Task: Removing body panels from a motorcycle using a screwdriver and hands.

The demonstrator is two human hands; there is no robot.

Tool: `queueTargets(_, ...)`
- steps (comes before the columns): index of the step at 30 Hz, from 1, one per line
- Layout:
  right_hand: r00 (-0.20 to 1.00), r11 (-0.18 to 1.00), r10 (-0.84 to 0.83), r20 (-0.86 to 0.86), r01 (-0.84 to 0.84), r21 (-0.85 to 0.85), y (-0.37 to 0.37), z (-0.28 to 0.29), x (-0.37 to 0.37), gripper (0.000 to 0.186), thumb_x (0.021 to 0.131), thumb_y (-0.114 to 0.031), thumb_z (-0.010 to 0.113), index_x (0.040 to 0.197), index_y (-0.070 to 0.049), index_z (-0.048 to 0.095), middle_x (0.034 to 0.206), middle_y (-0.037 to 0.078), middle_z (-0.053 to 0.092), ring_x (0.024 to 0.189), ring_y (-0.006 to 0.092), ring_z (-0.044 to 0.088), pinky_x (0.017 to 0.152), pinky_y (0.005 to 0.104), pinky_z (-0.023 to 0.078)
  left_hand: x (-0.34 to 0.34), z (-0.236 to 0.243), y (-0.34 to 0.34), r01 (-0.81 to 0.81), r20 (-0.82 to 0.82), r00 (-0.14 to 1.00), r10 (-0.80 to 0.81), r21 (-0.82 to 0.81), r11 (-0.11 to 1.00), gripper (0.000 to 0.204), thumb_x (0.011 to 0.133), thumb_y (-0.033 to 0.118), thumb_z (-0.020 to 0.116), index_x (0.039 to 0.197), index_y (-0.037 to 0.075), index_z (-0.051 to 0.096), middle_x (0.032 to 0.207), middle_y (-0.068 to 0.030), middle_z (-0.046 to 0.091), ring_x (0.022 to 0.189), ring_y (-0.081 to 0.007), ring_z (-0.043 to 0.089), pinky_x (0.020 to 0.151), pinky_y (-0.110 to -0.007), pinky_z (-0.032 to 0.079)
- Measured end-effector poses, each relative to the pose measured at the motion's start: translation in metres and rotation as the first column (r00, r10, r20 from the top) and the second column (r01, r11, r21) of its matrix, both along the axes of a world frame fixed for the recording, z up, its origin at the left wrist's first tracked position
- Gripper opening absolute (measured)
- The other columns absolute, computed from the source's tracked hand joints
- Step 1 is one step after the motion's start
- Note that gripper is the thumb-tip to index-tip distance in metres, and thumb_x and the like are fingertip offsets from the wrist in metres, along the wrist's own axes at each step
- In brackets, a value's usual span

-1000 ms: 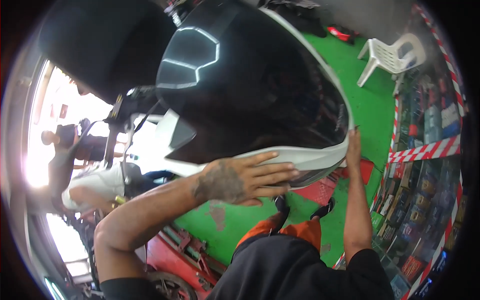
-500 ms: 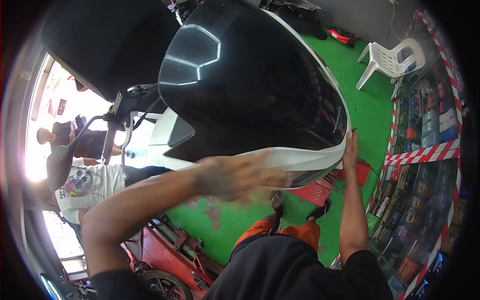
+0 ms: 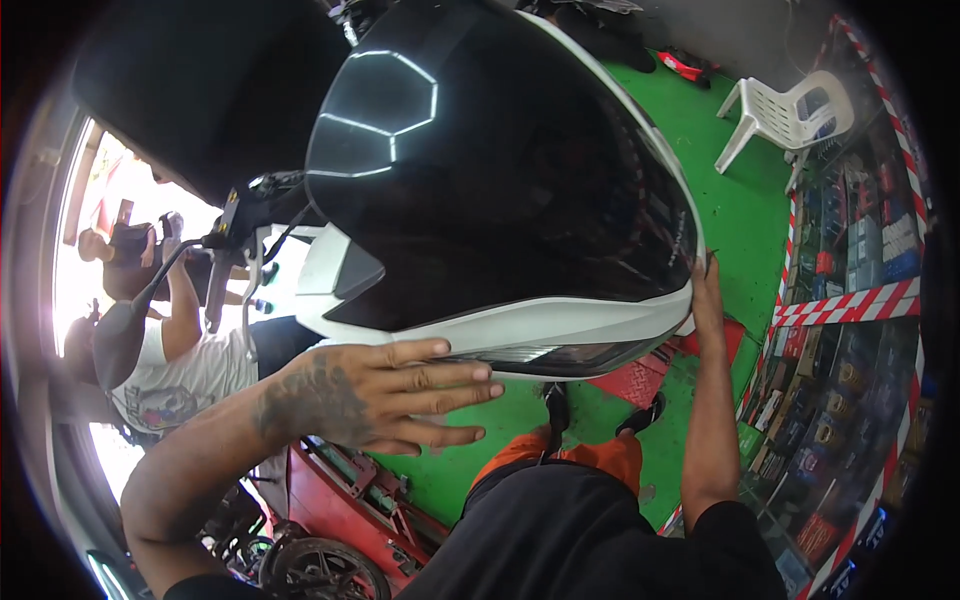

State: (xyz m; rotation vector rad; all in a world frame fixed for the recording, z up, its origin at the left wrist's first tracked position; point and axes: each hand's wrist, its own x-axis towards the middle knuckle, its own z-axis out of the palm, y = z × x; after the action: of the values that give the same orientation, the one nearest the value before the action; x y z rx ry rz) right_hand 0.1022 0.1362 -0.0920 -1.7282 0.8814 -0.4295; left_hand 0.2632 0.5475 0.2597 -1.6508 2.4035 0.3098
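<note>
A white motorcycle front fairing (image 3: 590,312) with a large dark tinted windscreen (image 3: 500,180) fills the upper middle. My left hand (image 3: 400,395) is open, its fingers spread and pointing right. It hovers in front of the fairing's near side, close to the headlight (image 3: 530,354), holding nothing. At the fairing's front tip, my right hand (image 3: 706,305) lies against the edge with fingers stretched out. Its palm side and thumb are mostly hidden. A handlebar lever (image 3: 213,295) and a dark mirror (image 3: 122,340) stick out at the left.
A person in a white printed shirt (image 3: 185,375) stands at the left, another person (image 3: 135,245) beyond. A red lift frame (image 3: 335,500) and a wheel (image 3: 330,572) are below. To the right are a white plastic chair (image 3: 785,112) and a glass case edged with striped tape (image 3: 850,303).
My left hand has moved left and slightly down, away from the fairing, and its fingers now show spread. The right hand stays at the front tip. The person in white has raised an arm.
</note>
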Motion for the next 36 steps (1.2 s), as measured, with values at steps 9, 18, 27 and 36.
queueTargets(9, 0.999, 0.990, 0.019, 0.048, -0.012, -0.138, 0.003, -0.004, 0.007, 0.088, 0.103, -0.060, 0.056, 0.155, 0.009, 0.036, 0.149, 0.031, 0.051, 0.141, 0.0402, 0.050, 0.116, 0.0429, 0.037, -0.019, -0.094, -0.096, 0.039, -0.091, 0.995, -0.049, -0.109, 0.993, 0.076, 0.084, 0.062, 0.069, 0.151, 0.032, 0.046, 0.170, -0.0015, 0.030, 0.158, -0.0235, 0.025, 0.131, -0.050, 0.016)
queueTargets(18, 1.000, 0.994, 0.003, 0.016, -0.001, -0.111, 0.010, 0.013, 0.003, 0.087, 0.103, -0.065, 0.052, 0.155, 0.003, 0.039, 0.150, 0.029, 0.052, 0.141, 0.0388, 0.051, 0.117, 0.0427, 0.037, -0.013, -0.012, -0.005, 0.039, 0.063, 0.997, -0.034, -0.083, 0.996, 0.065, 0.092, 0.061, 0.057, 0.149, 0.030, 0.049, 0.169, -0.0091, 0.033, 0.158, -0.0274, 0.026, 0.131, -0.047, 0.019)
queueTargets(27, 0.999, 0.983, -0.017, 0.044, 0.024, -0.181, 0.006, -0.009, 0.006, 0.080, 0.106, -0.057, 0.050, 0.152, 0.008, 0.042, 0.143, 0.027, 0.057, 0.133, 0.0361, 0.056, 0.113, 0.0419, 0.040, -0.024, -0.094, -0.090, 0.052, 0.065, 0.997, -0.040, -0.195, 0.979, 0.073, 0.085, 0.060, 0.067, 0.150, 0.032, 0.047, 0.171, -0.0019, 0.030, 0.158, -0.0236, 0.025, 0.131, -0.049, 0.018)
queueTargets(36, 0.992, 0.994, -0.085, 0.097, 0.091, -0.066, 0.011, -0.005, 0.004, 0.066, 0.106, -0.047, 0.058, 0.150, 0.001, 0.047, 0.135, 0.024, 0.064, 0.127, 0.0321, 0.062, 0.109, 0.0396, 0.045, -0.020, -0.011, -0.034, -0.001, 0.179, 0.984, 0.003, -0.010, 1.000, 0.062, 0.094, 0.065, 0.054, 0.151, 0.039, 0.049, 0.169, 0.0057, 0.034, 0.157, -0.0187, 0.029, 0.131, -0.046, 0.017)
